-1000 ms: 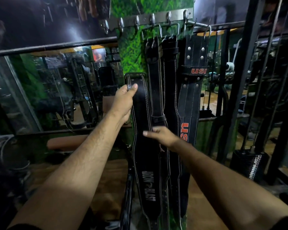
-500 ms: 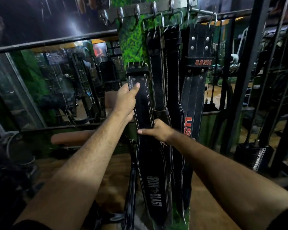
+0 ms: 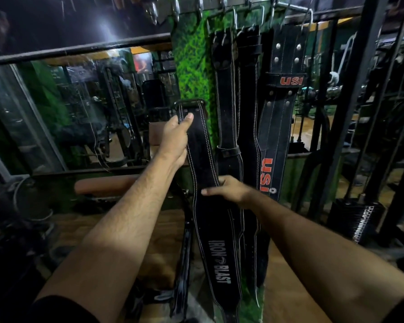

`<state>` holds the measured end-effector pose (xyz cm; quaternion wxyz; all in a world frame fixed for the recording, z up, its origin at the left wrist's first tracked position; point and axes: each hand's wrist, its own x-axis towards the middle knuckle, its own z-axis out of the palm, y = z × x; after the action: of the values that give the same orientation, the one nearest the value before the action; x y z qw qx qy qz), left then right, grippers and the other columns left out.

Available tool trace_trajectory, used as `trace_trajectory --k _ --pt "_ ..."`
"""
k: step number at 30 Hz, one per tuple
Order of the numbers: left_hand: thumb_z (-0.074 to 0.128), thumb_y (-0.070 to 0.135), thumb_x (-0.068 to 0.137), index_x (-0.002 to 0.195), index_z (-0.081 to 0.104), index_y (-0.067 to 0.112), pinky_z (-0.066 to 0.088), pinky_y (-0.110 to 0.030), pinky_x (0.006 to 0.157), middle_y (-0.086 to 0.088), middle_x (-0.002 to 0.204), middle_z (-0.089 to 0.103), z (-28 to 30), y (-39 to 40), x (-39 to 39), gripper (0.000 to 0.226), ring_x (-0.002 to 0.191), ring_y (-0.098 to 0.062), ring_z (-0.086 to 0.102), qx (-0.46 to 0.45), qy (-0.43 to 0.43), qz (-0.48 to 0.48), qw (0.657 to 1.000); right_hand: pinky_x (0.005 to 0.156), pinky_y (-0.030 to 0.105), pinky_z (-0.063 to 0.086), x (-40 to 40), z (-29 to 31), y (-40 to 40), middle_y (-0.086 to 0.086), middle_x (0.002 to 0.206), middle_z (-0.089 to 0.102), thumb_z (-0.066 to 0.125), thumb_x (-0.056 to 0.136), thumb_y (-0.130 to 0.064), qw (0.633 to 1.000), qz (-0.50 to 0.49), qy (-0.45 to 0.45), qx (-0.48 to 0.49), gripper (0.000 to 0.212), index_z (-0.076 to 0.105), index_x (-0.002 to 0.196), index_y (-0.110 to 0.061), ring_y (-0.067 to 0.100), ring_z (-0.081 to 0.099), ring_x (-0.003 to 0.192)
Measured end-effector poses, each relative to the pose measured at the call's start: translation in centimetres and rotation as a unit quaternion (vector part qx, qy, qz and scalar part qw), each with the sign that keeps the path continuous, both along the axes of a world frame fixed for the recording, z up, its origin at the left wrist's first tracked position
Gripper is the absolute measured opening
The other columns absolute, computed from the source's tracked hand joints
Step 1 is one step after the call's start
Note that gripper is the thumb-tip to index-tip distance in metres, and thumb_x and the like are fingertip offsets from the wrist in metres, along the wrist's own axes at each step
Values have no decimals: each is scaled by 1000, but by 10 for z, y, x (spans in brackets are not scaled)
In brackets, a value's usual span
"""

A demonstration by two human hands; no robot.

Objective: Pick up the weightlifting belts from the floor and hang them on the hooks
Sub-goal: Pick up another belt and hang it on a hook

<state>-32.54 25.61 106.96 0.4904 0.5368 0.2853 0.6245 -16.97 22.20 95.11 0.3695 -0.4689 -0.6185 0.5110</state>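
Observation:
A black Iron Blast belt (image 3: 205, 164) with white stitching hangs upright in my grasp, its buckle end at the top. My left hand (image 3: 176, 136) grips it just below the buckle, thumb across the front. My right hand (image 3: 226, 188) holds its middle, fingers wrapped round the right edge. Above runs a metal hook rail (image 3: 210, 5) with several hooks; the ones at the left end are bare. Three belts hang from it: a black belt (image 3: 226, 89), a second black belt (image 3: 248, 101) and a USI belt (image 3: 282, 101) with red lettering.
A green turf-covered pillar (image 3: 191, 66) stands behind the belts. A mirror wall (image 3: 79, 108) spreads to the left, with a brown padded bench (image 3: 105, 186) below it. A black machine frame (image 3: 350, 101) and weight stack (image 3: 355, 217) stand at the right. The floor is wooden.
Both hands keep their hold on the Iron Blast belt, raised slightly half a second ago. The view has tilted down, so the hook rail now sits at the top edge.

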Motion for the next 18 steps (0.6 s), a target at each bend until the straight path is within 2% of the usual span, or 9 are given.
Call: trace_trajectory --k 1,3,6,9,12,13,15,17,18 --pt "72 36 80 129 55 -3 36 -54 117 -20 131 64 0 2 -2 64 130 -33 56 -7 1 4 1000 73 19 58 -2 11 -2 5 96 76 73 90 -12 999 -4 39 7 3 73 93 -12 15 71 85" --pt "74 35 79 125 57 -3 38 -53 115 -17 127 66 1 4 -5 62 123 -30 60 -17 17 5 1000 67 20 53 -5 30 0 -8 77 67 68 94 -17 994 -32 98 28 13 66 82 -21 8 62 73" --pt "69 22 86 104 63 6 44 -54 110 -10 97 72 3 0 -6 25 96 -23 66 -14 44 9 999 67 24 43 -9 55 0 -11 73 49 63 96 -19 986 -73 139 60 7 62 92 -24 5 47 68" --pt "67 22 89 107 62 4 50 -56 99 -15 96 72 1 -3 -6 25 91 -28 67 -18 77 8 997 62 23 42 -12 74 2 -9 75 48 56 98 -15 974 -98 189 74 12 61 105 -22 3 49 64" --pt "59 14 97 112 66 -3 56 -47 89 -16 98 74 -3 -6 -6 24 86 -26 71 -11 109 -4 994 61 26 32 -16 95 8 -10 71 42 57 94 -30 963 -87 243 81 17 66 106 -24 7 41 62" --pt "57 13 99 111 68 -2 57 -43 88 -15 97 75 -5 -5 -7 22 85 -24 72 -5 120 -14 993 60 27 31 -17 102 9 -10 67 42 57 94 -34 959 -90 257 82 16 68 101 -24 7 40 58" --pt "56 13 100 107 68 -3 56 -40 90 -17 100 75 -9 -8 -9 22 90 -24 72 -3 158 -31 987 55 24 38 -14 115 9 -8 60 55 61 98 -34 955 -118 254 99 19 70 91 -19 8 48 49" --pt "61 19 96 111 64 -9 54 -38 88 -18 105 73 -14 -7 -13 33 95 -26 69 -7 212 -41 976 49 24 47 -12 124 7 3 70 69 69 95 -25 952 -153 220 145 20 69 97 -6 12 61 49" --pt "63 20 94 113 62 -9 53 -34 82 -15 103 72 -14 -7 -16 35 91 -24 69 -13 235 -44 971 48 24 50 -10 126 8 7 76 70 72 93 -18 950 -164 204 170 19 67 99 -1 12 64 52"
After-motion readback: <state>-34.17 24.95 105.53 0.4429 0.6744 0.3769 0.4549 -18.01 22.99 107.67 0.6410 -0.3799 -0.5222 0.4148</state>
